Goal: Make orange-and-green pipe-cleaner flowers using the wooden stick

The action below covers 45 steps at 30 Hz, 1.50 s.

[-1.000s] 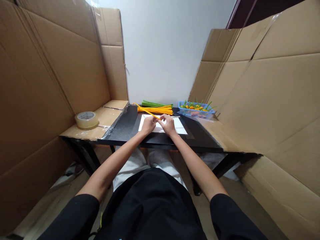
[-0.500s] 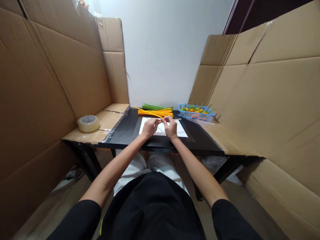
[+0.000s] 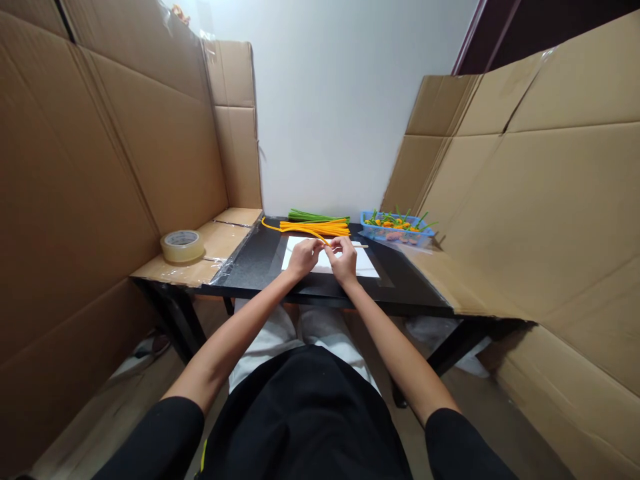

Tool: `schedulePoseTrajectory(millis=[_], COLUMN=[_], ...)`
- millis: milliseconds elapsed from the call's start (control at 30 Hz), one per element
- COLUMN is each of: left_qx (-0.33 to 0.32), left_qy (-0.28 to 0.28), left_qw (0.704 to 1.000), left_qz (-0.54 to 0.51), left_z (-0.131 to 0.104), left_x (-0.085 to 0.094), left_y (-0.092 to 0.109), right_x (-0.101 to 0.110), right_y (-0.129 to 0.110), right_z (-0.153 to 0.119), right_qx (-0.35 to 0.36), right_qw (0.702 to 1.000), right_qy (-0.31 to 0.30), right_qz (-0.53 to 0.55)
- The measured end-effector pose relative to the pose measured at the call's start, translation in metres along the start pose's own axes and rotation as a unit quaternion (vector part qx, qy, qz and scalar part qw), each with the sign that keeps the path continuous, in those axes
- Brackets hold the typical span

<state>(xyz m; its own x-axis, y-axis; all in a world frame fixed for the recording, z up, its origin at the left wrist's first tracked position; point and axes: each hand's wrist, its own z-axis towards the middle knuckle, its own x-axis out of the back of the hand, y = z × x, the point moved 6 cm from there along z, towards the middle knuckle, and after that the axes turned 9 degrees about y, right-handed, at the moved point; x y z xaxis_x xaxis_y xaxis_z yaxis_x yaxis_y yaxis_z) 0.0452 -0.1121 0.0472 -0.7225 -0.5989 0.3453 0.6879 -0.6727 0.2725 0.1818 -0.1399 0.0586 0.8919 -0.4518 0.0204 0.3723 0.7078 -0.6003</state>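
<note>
Grip in the right hand was pinched on the near end of an orange strand; the left hand had its fingertips bunched just beside, though whether they too had hold of it I could not tell. The strand sat over the white sheet on the black tabletop, its free end curving off toward ten o'clock from the hands.

It looked very light, fuzzy and bendy, probably firm enough to keep a curve, with little risk of slipping or breaking. A fingertip pinch near the end seemed the right hold, since a long free length would likely sway and flex; hard squeezing might have flattened its nap.

At twelve o'clock lay a bundle of like orange strands, with green strands beyond. A thin pale stick jutted toward three o'clock from behind the right hand, and a blue basket stood between two and three.
</note>
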Motion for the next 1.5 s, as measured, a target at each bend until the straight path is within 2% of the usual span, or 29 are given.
schedulePoseTrajectory(millis=[133, 233, 300, 400, 467, 567, 833, 1267, 1333, 1500], left_qx=[0.031, 0.047, 0.053, 0.056, 0.054, 0.049, 0.010, -0.033, -0.013, 0.092], left_qy=[0.025, 0.040, 0.049, 0.059, 0.060, 0.055, 0.030, -0.026, -0.024, -0.033], left_qw=[0.999, 0.998, 0.997, 0.996, 0.996, 0.997, 0.999, 0.998, 0.999, 0.995], left_qz=[-0.010, -0.018, -0.020, -0.022, -0.023, -0.022, 0.001, 0.036, 0.045, 0.021], left_z=[0.002, 0.004, 0.005, 0.004, 0.004, 0.004, 0.004, 0.002, 0.003, 0.001], left_x=[0.000, 0.003, 0.005, 0.007, 0.007, 0.008, 0.010, 0.002, 0.004, 0.006], left_y=[-0.007, -0.010, -0.011, -0.011, -0.012, -0.011, -0.006, 0.001, 0.000, -0.008], right_x=[-0.001, -0.006, -0.011, -0.023, -0.028, -0.033, -0.043, -0.042, -0.042, -0.042], right_y=[0.009, 0.019, 0.029, 0.043, 0.048, 0.055, 0.066, 0.073, 0.072, 0.067], right_z=[-0.001, -0.002, -0.004, -0.011, -0.013, -0.014, -0.017, -0.021, -0.021, -0.020], right_qx=[-0.052, -0.123, -0.218, -0.357, -0.400, -0.434, -0.479, -0.490, -0.489, -0.473], right_qw=[0.998, 0.991, 0.966, 0.899, 0.874, 0.853, 0.821, 0.799, 0.800, 0.812], right_qy=[0.011, 0.017, 0.021, 0.019, 0.012, 0.010, 0.026, 0.101, 0.099, 0.086], right_qz=[-0.019, 0.046, 0.140, 0.252, 0.275, 0.288, 0.310, 0.333, 0.335, 0.331])
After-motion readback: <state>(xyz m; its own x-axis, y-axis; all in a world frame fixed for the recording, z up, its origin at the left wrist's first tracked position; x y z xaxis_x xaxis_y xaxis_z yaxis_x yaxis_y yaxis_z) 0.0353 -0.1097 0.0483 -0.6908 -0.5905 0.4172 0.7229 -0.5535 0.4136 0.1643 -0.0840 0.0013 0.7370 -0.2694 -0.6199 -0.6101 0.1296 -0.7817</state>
